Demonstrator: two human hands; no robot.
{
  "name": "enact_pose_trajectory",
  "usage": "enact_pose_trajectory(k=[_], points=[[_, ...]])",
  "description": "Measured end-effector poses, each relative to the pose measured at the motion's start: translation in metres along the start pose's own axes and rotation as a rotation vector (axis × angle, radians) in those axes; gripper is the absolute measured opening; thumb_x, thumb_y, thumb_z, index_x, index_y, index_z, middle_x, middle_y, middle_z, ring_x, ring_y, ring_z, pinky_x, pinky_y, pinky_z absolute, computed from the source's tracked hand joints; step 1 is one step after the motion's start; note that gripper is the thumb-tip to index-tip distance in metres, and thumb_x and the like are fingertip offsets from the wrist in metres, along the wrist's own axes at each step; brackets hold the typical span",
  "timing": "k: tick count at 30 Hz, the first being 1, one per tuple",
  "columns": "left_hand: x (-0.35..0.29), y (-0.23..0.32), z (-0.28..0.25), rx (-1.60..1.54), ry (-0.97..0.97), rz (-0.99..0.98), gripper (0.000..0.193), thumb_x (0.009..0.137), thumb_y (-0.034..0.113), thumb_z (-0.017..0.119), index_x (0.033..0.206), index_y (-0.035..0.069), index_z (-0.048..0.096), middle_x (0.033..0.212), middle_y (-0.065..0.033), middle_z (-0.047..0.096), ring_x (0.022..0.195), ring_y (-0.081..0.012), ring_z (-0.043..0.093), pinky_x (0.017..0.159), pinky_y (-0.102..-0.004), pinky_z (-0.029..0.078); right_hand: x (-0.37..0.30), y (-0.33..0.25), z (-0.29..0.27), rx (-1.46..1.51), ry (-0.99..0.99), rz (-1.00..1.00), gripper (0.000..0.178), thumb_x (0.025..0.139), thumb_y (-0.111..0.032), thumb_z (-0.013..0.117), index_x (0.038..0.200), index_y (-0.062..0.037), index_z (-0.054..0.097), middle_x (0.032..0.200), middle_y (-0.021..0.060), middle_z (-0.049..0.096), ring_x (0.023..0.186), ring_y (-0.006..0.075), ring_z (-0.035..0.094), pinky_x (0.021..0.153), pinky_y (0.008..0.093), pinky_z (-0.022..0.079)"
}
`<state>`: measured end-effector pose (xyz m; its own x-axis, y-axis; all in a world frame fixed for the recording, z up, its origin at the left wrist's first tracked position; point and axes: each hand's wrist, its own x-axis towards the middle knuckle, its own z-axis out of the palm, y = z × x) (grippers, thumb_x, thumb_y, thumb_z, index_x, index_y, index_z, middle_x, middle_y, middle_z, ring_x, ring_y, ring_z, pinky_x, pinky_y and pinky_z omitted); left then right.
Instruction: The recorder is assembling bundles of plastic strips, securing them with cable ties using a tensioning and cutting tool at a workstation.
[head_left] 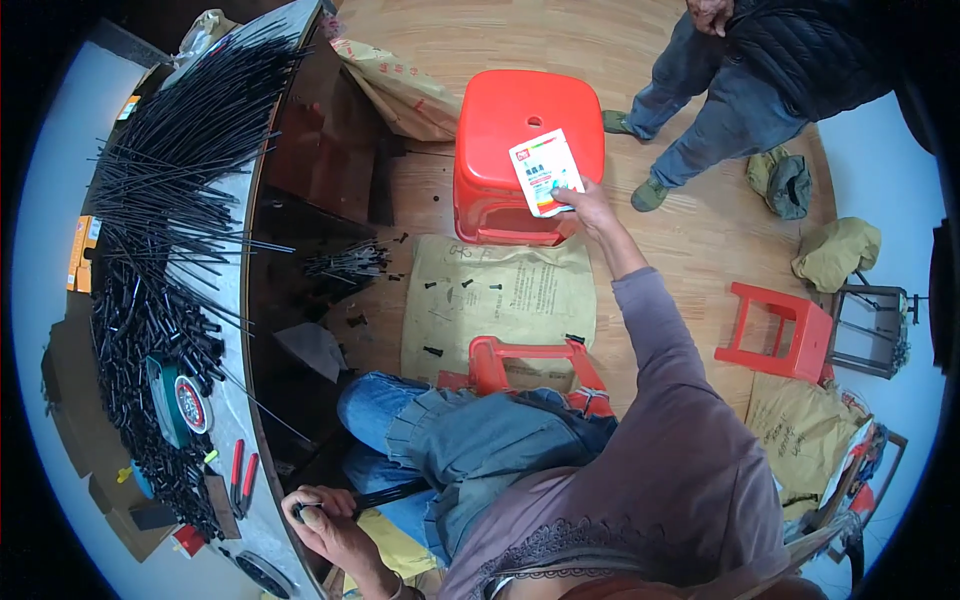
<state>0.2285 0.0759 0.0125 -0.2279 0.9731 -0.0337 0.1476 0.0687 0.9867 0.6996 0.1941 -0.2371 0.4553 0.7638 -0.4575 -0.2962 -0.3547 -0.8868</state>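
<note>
My right hand [592, 207] is stretched forward, its thumb and fingers closed on a white packet [545, 175] with red, yellow and green markings. The packet is above the front edge of a red plastic stool [533, 105]. Close to the table edge at the lower left, my left hand [330, 525] is curled round a black bundle [392, 493]. The bundle reaches from the hand toward my knees, and looks like thin rods. Its other end shows at the fist. Nearest this hand on the table lie red-handled pliers [243, 478].
On the long table [232, 200] are long black rods [190, 110], a heap of short black parts [150, 330] and a green container [166, 400]. Another person [740, 80] stands at the far right. A second red stool [778, 332] and sacks [805, 425] are at the right.
</note>
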Motion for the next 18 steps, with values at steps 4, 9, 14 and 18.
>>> enact_pose_trajectory(k=[4, 9, 14, 18], points=[[-0.001, -0.003, -0.001, -0.03, -0.026, 0.043, 0.029, 0.097, 0.037, 0.048, 0.088, 0.01, 0.045, 0.066, -0.0001, 0.034, 0.054, -0.0087, 0.031, 0.049, -0.0236, 0.029, -0.036, -0.018, 0.023, 0.3, -0.241, -0.002, 0.044, 0.086, -0.002, 0.061, 0.126, 0.0017, 0.044, 0.114, 0.0146, 0.06, 0.1, 0.0253, 0.063, 0.079, 0.0408, 0.057], [-0.007, -0.002, -0.006, -0.071, -0.037, 0.048, 0.03, 0.097, 0.037, 0.048, 0.09, 0.008, 0.045, 0.066, -0.0007, 0.035, 0.055, -0.009, 0.032, 0.05, -0.0235, 0.029, -0.079, -0.044, 0.06, 0.396, -0.526, 0.03, 0.052, 0.085, -0.002, 0.062, 0.131, 0.0048, 0.038, 0.121, 0.0182, 0.056, 0.108, 0.0274, 0.06, 0.088, 0.0393, 0.055], [-0.009, -0.004, -0.011, -0.071, -0.038, 0.08, 0.029, 0.099, 0.036, 0.045, 0.091, 0.007, 0.043, 0.068, -0.0023, 0.036, 0.056, -0.0114, 0.034, 0.052, -0.0262, 0.032, -0.112, -0.06, 0.09, 0.449, -0.742, 0.023, 0.056, 0.083, -0.002, 0.064, 0.132, 0.0052, 0.037, 0.122, 0.0182, 0.056, 0.108, 0.0266, 0.06, 0.089, 0.0376, 0.054], [-0.012, -0.004, -0.016, -0.044, -0.043, 0.086, 0.029, 0.099, 0.035, 0.043, 0.092, 0.007, 0.043, 0.07, -0.0022, 0.036, 0.056, -0.0109, 0.034, 0.053, -0.0255, 0.032, -0.128, -0.06, 0.105, 0.392, -0.825, 0.054, 0.06, 0.082, -0.003, 0.066, 0.133, 0.0051, 0.036, 0.123, 0.0182, 0.055, 0.109, 0.0257, 0.06, 0.089, 0.0361, 0.054]])
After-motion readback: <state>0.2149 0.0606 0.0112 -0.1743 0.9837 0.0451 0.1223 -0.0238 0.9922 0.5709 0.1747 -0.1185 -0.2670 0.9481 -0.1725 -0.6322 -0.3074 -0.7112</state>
